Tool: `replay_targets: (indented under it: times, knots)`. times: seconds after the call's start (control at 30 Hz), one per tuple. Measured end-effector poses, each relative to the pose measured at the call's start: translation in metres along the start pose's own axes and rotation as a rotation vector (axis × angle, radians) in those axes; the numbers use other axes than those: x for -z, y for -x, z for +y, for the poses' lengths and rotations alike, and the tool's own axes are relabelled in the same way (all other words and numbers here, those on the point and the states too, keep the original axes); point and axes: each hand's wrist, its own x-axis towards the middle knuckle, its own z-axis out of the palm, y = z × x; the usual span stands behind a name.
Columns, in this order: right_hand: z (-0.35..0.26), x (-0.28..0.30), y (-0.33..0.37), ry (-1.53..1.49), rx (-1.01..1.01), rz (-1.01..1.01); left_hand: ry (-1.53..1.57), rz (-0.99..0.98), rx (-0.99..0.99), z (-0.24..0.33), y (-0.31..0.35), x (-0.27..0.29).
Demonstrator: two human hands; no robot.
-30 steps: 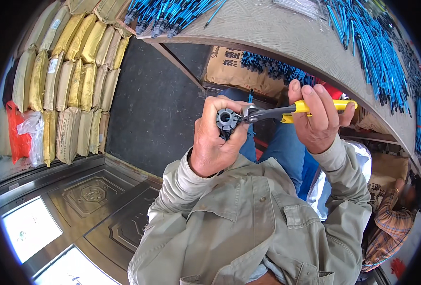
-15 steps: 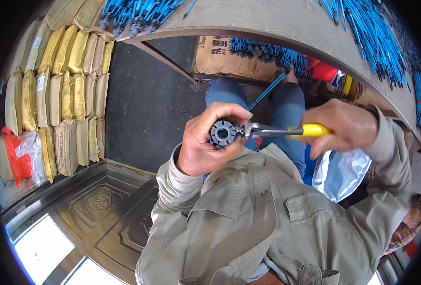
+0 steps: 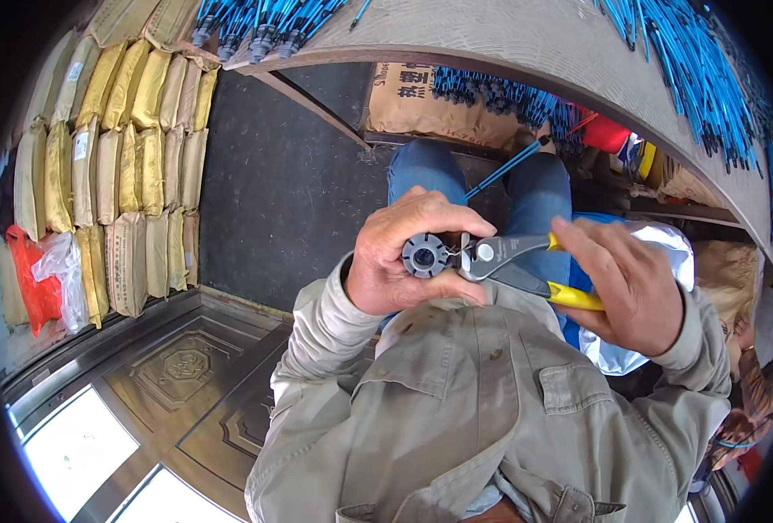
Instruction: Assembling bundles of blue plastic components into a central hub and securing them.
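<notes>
My left hand (image 3: 382, 253) is closed around a dark grey round plastic hub (image 3: 425, 255), with radial slots about a central hole. A short thin wire (image 3: 453, 251) shows at the hub's right side. Combination pliers (image 3: 486, 254) with yellow grips are in my right hand (image 3: 630, 275), their handles spread apart. The plier head lies between my left thumb and fingers, beside the hub at the wire; whether the jaws touch the wire cannot be made out. Thin blue rods (image 3: 500, 173) with dark ends lie across my lap, beyond the left hand.
A grey workbench (image 3: 456, 39) with bundles of blue rods (image 3: 696, 83) curves above my knees. Stacked paper sacks (image 3: 125, 174) stand at the left, with red and clear plastic bags (image 3: 42, 283). A cardboard box (image 3: 404, 109) sits under the bench. Another person's arm (image 3: 757, 375) shows at far right.
The pliers have turned from edge-on to flat, and their handles have spread apart. My right hand has moved a little lower. The hub remains in my left hand.
</notes>
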Motion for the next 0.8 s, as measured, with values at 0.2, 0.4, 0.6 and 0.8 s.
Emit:
replay_targets:
  times: [0.2, 0.4, 0.6, 0.8]
  knots:
    - [0.023, 0.003, 0.015, -1.299, -0.244, -0.462, 0.133, -0.182, 0.088, -0.003, -0.010, 0.006]
    - [-0.003, -0.011, 0.013, 0.009, -0.047, 0.140, 0.078, -0.080, 0.071, -0.010, -0.007, 0.004]
    - [0.043, -0.024, 0.025, -1.608, -0.282, -0.591, 0.115, -0.344, 0.124, -0.003, -0.024, 0.008]
    - [0.017, 0.002, 0.009, -0.960, -0.038, -0.041, 0.126, -0.130, 0.107, -0.012, -0.011, 0.007]
